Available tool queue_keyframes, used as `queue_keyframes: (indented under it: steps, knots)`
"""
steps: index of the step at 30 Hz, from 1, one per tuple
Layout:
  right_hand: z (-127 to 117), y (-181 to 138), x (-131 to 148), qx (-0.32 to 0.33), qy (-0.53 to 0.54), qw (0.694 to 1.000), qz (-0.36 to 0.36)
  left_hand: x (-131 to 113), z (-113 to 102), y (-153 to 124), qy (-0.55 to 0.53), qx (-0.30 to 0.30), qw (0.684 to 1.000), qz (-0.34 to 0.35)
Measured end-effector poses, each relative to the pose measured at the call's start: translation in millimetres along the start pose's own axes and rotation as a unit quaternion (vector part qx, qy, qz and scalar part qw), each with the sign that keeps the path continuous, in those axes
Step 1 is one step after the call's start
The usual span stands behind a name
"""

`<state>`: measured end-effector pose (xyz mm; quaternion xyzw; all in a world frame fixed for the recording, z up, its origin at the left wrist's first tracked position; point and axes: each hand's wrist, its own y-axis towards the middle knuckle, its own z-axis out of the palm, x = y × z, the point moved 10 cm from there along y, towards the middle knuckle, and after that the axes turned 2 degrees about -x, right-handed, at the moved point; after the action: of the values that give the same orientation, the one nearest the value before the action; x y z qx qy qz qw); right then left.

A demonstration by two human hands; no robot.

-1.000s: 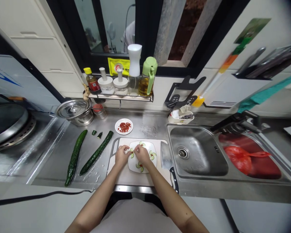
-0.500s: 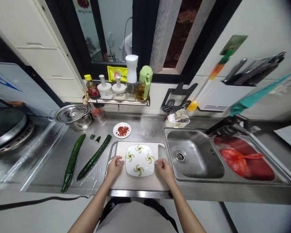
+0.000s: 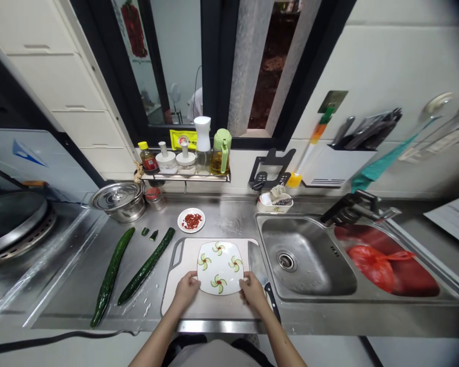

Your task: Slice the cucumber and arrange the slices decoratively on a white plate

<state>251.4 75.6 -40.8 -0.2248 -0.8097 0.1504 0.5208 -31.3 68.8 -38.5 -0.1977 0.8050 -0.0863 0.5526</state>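
Observation:
A square white plate [image 3: 220, 257] with several pinwheels of cucumber slices and red centres lies on a white cutting board [image 3: 183, 255]. My left hand [image 3: 186, 292] grips the plate's near left corner. My right hand [image 3: 252, 292] grips its near right corner. Both sets of fingers are curled at the plate's edge. A cleaver [image 3: 260, 272] lies on the board just right of the plate, its black handle beside my right hand.
Two cucumbers [image 3: 110, 275] [image 3: 147, 265] and small cut ends [image 3: 150, 233] lie left of the board. A small dish of red bits [image 3: 191, 220] sits behind it. A lidded pot [image 3: 118, 200], a condiment rack [image 3: 183, 160], a steel sink [image 3: 306, 257] and a red bag [image 3: 378, 260] are around.
My hands left the plate's centre, spread to its sides, then closed on its near corners. The camera view tilted up a little.

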Motion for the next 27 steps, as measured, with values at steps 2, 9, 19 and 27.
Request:
queue_keyframes:
  steps: [2,9,19,27]
  knots:
    - [2.6,1.1,-1.5,0.000,0.008,1.000,0.007,-3.2,1.5,-0.5,0.006,0.009,1.000,-0.004]
    - [1.4,-2.6,8.9,-0.008,0.020,1.000,0.003,-12.4,1.0,-2.7,-0.054,0.020,0.998,-0.007]
    - [-15.8,-35.8,61.7,0.040,0.112,0.990,-0.071,-57.5,-31.8,-29.7,-0.184,0.037,0.982,0.004]
    - [-30.1,-72.5,92.8,0.066,0.166,0.981,-0.081,-82.0,-55.3,-58.3,-0.204,0.022,0.979,0.001]
